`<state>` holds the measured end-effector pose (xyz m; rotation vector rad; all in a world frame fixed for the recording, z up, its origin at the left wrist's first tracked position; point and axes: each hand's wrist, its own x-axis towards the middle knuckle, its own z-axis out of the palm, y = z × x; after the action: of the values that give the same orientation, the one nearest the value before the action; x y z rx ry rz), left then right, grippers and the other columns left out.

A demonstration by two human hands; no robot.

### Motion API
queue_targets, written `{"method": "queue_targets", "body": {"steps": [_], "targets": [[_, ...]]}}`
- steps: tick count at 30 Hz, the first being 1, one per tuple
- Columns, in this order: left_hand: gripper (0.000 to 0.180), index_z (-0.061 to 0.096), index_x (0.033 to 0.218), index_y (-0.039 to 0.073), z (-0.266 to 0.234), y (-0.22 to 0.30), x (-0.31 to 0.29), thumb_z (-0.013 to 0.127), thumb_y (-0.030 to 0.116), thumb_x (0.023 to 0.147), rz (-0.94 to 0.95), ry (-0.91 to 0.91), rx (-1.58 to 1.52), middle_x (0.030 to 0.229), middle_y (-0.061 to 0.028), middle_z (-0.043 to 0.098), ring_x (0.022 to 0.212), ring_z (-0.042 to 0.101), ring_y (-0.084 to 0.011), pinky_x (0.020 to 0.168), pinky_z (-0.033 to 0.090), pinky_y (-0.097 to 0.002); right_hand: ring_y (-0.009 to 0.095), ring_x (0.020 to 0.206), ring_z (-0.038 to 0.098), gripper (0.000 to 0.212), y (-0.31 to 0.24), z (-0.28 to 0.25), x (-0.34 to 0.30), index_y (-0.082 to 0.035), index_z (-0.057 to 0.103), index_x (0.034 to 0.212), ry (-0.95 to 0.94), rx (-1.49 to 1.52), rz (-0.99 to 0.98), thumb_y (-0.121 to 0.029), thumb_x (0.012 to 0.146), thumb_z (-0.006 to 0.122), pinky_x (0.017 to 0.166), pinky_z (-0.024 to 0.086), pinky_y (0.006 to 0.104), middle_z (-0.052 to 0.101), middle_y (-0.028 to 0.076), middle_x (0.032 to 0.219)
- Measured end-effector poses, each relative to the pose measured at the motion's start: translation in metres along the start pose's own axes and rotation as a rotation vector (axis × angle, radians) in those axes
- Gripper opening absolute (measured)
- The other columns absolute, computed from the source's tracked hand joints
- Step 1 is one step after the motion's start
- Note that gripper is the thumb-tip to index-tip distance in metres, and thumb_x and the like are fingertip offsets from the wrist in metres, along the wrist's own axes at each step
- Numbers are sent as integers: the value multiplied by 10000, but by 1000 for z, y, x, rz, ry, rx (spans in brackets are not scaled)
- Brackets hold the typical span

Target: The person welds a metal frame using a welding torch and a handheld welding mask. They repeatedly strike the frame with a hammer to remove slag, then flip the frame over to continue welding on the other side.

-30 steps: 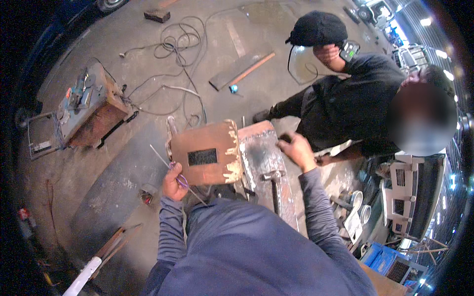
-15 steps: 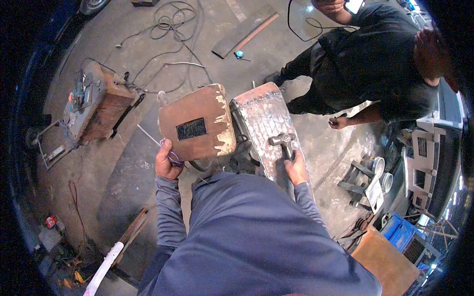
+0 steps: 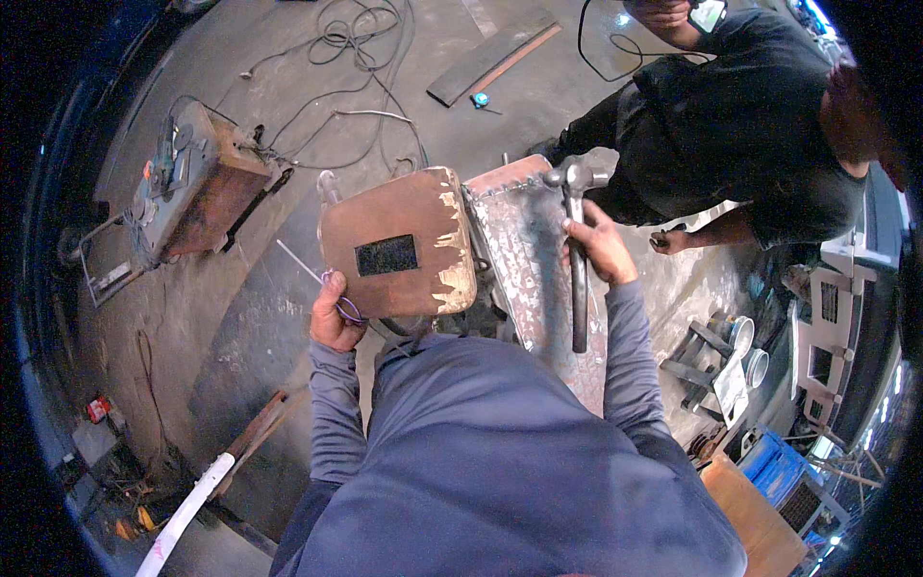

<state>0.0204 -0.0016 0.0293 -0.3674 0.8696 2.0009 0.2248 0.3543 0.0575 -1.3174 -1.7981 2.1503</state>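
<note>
My left hand (image 3: 336,315) is closed on the lower left edge of a brown welding shield (image 3: 404,207) with a dark rectangular window and chipped, pale paint along its right side. A thin pale rod (image 3: 300,260) and a purple loop (image 3: 348,306) show at the same fingers; how they are joined I cannot tell. My right hand (image 3: 601,245) grips a hammer (image 3: 580,288) by its handle, head pointing away from me. Beneath the hammer lies a long metal piece (image 3: 514,231) with a scuffed, flaking surface and a row of weld beads across its far end.
At right stands a person in dark clothes (image 3: 740,125), a hand hanging near the metal piece. A welding machine (image 3: 216,192) sits at left, with cables (image 3: 361,58) coiled beyond. A plank (image 3: 495,58), tape measure (image 3: 480,100), small stool (image 3: 697,361) and white buckets (image 3: 757,365) stand about.
My right hand has lifted the hammer off the metal piece and moved it up and slightly right. The welding shield has stayed in my left hand, while the whole view has shifted a little.
</note>
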Motion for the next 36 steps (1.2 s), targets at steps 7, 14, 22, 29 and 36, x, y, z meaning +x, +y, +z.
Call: {"method": "queue_targets", "body": {"steps": [7,14,22,29,36], "targets": [[331,520,1191,63,-14,-8,-1,590,198,897,0,33,-47,1156,-88,607,1045,606,-268,916,491,-434,87,485,484,228,11,-20,33,-43,525,1046,202,-125,-60,-238,928,527,420,389,241,520,17,688],[370,509,1214,60,-21,-9,2,560,272,914,36,41,11,1173,-114,601,1038,610,-285,906,495,-447,131,485,513,370,55,-23,79,-12,526,1134,416,-506,-457,-322,931,512,451,426,286,557,54,704],[413,470,1268,57,-21,-9,0,505,304,939,42,47,77,1213,-122,582,1080,590,-308,924,481,-469,151,483,532,447,34,-5,70,23,512,1181,450,-395,-250,-339,918,517,479,425,292,577,84,671],[322,515,1183,54,3,-3,-5,550,234,919,26,21,43,1141,-97,602,1048,597,-268,925,470,-430,361,936,603,464,22,4,61,33,524,1163,464,-493,-270,-360,916,507,838,449,368,621,241,1021],[363,501,1218,50,-36,-3,2,562,236,912,-15,-11,52,1171,-102,593,1066,592,-264,941,462,-425,238,692,613,417,20,-7,59,-25,564,1143,360,-458,-117,-370,915,505,666,475,351,633,162,834]]}}
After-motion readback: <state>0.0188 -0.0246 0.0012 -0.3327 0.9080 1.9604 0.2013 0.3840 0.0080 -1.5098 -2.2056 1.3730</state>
